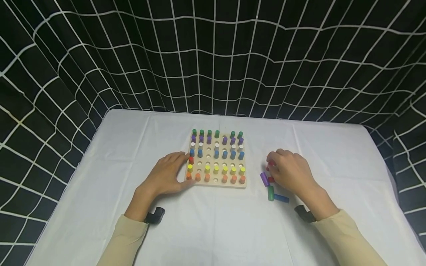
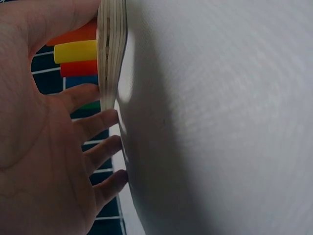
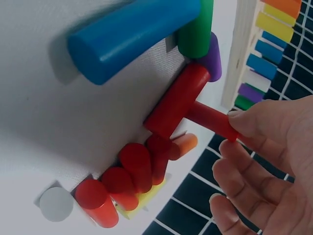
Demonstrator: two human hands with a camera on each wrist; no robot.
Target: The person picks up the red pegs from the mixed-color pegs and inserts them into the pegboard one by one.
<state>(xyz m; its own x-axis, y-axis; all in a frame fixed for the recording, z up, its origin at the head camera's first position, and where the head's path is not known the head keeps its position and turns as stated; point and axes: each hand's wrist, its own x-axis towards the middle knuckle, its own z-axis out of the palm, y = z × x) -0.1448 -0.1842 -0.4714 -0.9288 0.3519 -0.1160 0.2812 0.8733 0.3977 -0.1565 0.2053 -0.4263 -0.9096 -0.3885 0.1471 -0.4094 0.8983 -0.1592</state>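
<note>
A wooden pegboard [image 1: 229,184] lies on the white table with rows of green, purple, white, blue, red, yellow and orange pegs and some bare holes. My left hand [image 1: 168,173] rests at its left edge, thumb at the front corner and fingers spread along the side; the left wrist view shows the thumb and index finger touching the board's edge [image 2: 111,54]. To the right of the board, my right hand [image 1: 291,170] pinches a red peg [image 3: 212,120] between thumb and index finger. Beneath that peg lies another red peg [image 3: 177,100].
Near the right hand lie a purple peg [image 1: 264,179], a green peg [image 1: 271,193] and a blue peg [image 1: 281,198]. The right wrist view also shows several red pegs [image 3: 134,166], a white peg [image 3: 56,204] and an orange peg [image 3: 185,146]. Black netted curtains [image 1: 213,55] surround the table.
</note>
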